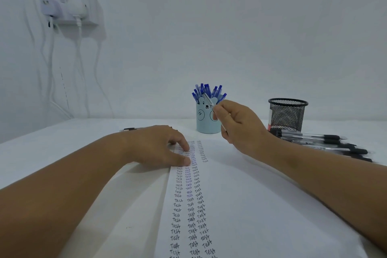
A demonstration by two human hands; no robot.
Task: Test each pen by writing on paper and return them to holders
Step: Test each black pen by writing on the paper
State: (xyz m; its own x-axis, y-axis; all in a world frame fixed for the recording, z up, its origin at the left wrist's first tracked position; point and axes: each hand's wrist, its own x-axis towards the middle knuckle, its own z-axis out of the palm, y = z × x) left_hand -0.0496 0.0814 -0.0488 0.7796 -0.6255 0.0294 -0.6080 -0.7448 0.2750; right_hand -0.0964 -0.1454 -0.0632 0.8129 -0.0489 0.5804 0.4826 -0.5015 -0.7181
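Paper [240, 205] is pinned flat by straight fingers of the left hand [159, 146] for writing; a pen [209, 101] is pinched in the right hand [240, 123] near the far blue cup [206, 121]

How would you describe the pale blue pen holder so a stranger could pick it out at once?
Start at the sheet of paper covered in columns of "Test". Just beyond its far end stands the pale blue cup. Unlike the black mesh holder to its right, it has a bear face and holds blue-capped pens.
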